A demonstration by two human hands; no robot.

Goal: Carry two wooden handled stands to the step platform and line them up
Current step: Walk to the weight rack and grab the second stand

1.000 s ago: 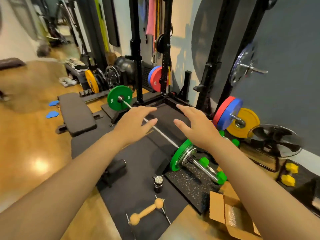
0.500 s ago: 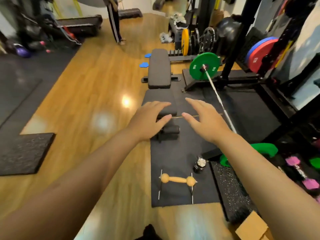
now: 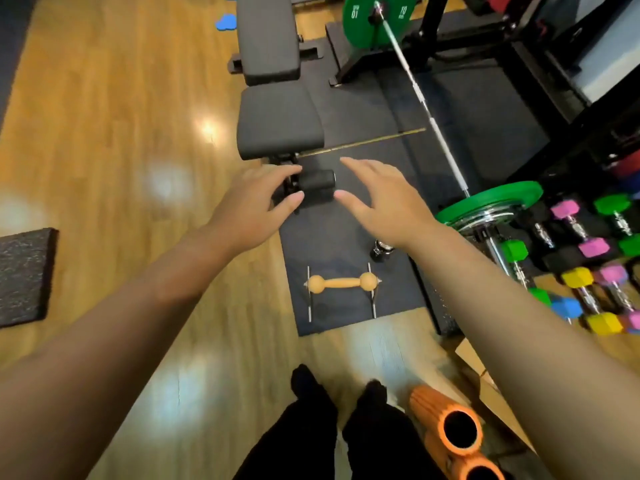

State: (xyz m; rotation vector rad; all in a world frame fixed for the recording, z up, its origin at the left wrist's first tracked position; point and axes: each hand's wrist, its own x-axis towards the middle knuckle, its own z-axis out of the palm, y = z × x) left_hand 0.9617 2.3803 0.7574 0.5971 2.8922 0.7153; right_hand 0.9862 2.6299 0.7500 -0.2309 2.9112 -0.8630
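One wooden handled stand [image 3: 342,283], a pale wood grip on two thin metal feet, lies on the dark floor mat [image 3: 391,299] just ahead of my feet. Only this one stand shows. My left hand [image 3: 254,206] and my right hand [image 3: 382,200] are stretched out in front of me, fingers straight and spread, holding nothing. Both hover above and beyond the stand, over the near end of a black workout bench [image 3: 277,123]. No step platform is in view.
A barbell [image 3: 420,98] with green plates crosses the mat on the right, by a black rack. Coloured dumbbells [image 3: 581,237] lie at far right. An orange foam roller [image 3: 446,431] and a cardboard box sit by my feet. A small black canister [image 3: 381,249] stands near the stand.
The view has swung down from the rack toward the floor. The stand now sits nearer the middle of the view, and my feet and the foam roller have come into sight. Both hands stay open.
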